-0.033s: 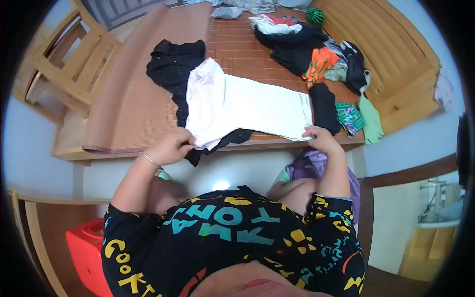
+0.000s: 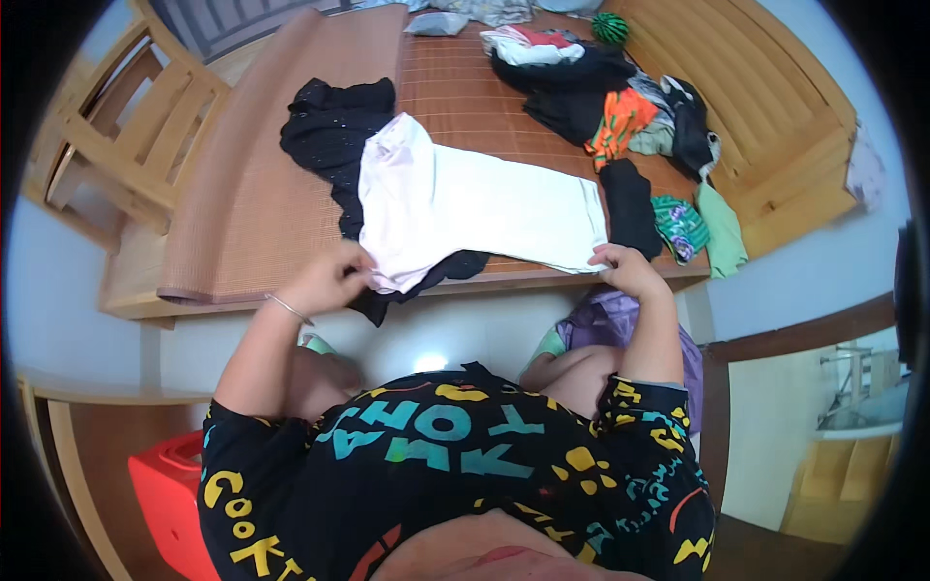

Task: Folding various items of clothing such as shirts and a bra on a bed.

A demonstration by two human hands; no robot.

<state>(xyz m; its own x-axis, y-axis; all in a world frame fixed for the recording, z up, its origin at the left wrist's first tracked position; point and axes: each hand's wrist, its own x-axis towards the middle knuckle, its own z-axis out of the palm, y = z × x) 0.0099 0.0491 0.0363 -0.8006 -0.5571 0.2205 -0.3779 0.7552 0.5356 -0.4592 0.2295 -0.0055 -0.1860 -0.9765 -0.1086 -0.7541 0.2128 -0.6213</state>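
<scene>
Beyond the woven bed mat (image 2: 242, 203): heaped clothes (image 2: 620, 107), green ball (image 2: 609, 27), wooden chair (image 2: 116, 126), red stool (image 2: 170, 499) nearer.

Matt white cloth garment (image 2: 475, 208) (smooth) on ribbed woven bamboo mat (image 2: 242, 203)

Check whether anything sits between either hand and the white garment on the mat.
Nothing visible does. The left hand pinches the near left corner of the white garment, and the right hand grips its near right corner. A black garment lies under its left part, and another dark piece lies beside its right edge.
</scene>
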